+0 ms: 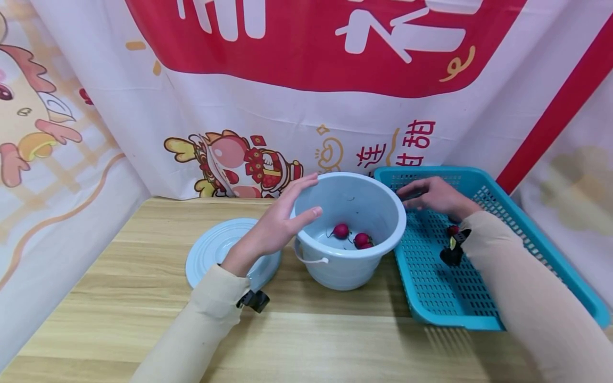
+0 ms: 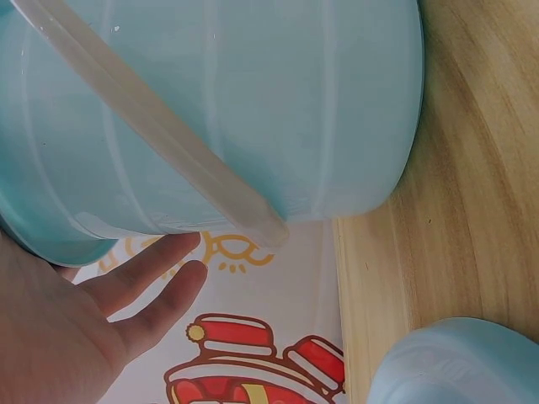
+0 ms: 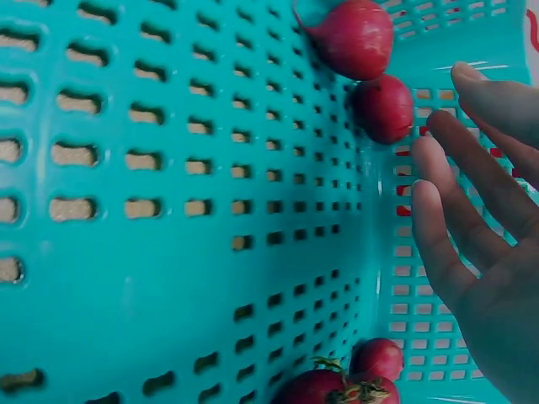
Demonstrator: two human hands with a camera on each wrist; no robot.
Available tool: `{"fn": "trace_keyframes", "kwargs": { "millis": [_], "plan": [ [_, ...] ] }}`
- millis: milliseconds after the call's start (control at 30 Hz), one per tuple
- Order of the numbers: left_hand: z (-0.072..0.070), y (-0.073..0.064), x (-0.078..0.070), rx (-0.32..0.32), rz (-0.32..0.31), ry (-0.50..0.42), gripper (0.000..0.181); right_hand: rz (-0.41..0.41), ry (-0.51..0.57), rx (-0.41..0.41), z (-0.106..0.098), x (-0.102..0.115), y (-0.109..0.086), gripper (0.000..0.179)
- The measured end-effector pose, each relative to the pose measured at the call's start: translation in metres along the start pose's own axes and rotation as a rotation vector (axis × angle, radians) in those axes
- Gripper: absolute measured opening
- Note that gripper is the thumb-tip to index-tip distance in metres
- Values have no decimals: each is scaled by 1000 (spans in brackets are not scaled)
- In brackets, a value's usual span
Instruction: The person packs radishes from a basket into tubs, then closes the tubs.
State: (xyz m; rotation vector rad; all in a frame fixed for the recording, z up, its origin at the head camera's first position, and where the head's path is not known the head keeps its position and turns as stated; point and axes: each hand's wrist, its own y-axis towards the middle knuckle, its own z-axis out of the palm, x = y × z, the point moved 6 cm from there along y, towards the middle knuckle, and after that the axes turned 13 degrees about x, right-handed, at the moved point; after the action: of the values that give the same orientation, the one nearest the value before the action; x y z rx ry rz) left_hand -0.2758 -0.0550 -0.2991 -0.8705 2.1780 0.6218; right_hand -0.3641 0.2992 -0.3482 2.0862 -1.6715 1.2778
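Note:
A light blue bucket (image 1: 345, 268) stands upright in the middle of the table with 3 red radishes (image 1: 341, 231) on its bottom. My left hand (image 1: 275, 221) rests at the bucket's left rim, thumb over the opening, and the fingers lie fairly straight along the outside. To the right, my right hand (image 1: 438, 196) hovers inside a teal plastic basket (image 1: 431, 276), fingers loosely bent and nothing between them. In the right wrist view, two radishes (image 3: 358, 38) lie near its fingertips, and more radishes (image 3: 379, 360) sit by the basket wall lower down.
Left of the bucket, a round light blue lid (image 1: 206, 258) lies flat on the wooden table (image 1: 297, 340). The bucket's white handle (image 1: 311, 260) hangs down on its near left side. A printed cloth (image 1: 268, 106) rises behind the table.

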Motion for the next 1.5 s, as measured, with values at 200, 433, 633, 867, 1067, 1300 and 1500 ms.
{"fn": "trace_keyframes", "kwargs": {
  "millis": [200, 433, 633, 867, 1067, 1300, 1500],
  "plan": [
    [0, 0, 2, -3, -2, 0, 68, 26, -29, 18, 3, -5, 5, 47],
    [0, 0, 2, -2, 0, 1, 68, 44, -44, 15, 6, -8, 8, 47],
    [0, 1, 1, -1, 2, 4, 68, 45, -73, 15, 6, -8, 10, 46],
    [0, 1, 0, -1, -4, 1, 69, 85, -173, 39, 8, -13, 13, 47],
    [0, 1, 1, 1, -6, -4, 69, 90, -193, 47, 9, -12, 14, 46],
    [0, 1, 1, 1, -4, -2, 69, 81, -232, 32, 9, -12, 17, 44],
    [0, 1, 0, 2, -1, -5, 69, 77, -254, 22, 11, -9, 17, 43]
  ]
}}
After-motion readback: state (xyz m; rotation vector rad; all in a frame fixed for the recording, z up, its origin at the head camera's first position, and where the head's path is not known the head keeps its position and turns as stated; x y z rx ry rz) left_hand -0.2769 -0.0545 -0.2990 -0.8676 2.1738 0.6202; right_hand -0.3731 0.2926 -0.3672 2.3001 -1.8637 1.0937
